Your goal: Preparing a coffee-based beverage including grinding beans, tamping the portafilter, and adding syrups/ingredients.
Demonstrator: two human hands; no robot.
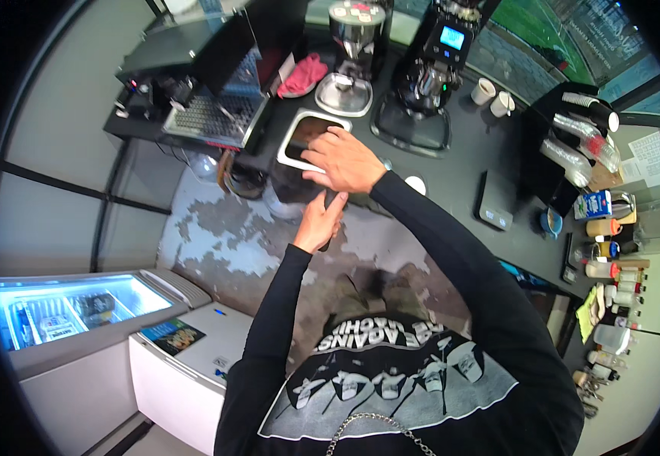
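My left hand [317, 223] is wrapped around a dark handle [325, 247], probably that of a portafilter, with the thumb lying along it. Just beyond it, my right hand [348, 162] is palm down with its fingers apart, reaching over a rectangular metal-rimmed container [289, 141] set at the counter's edge. Brown matter, perhaps coffee grounds, shows inside the container. My right hand covers the far end of the handled tool, so whether it touches that tool is hidden.
Two coffee grinders [357, 34] [429, 80] stand behind the container. An espresso machine [210, 114] is at left, beside a pink cloth [304, 75]. A digital scale [494, 202], cups [482, 91] and bottles [602, 228] are at right. A chest freezer [88, 310] stands lower left.
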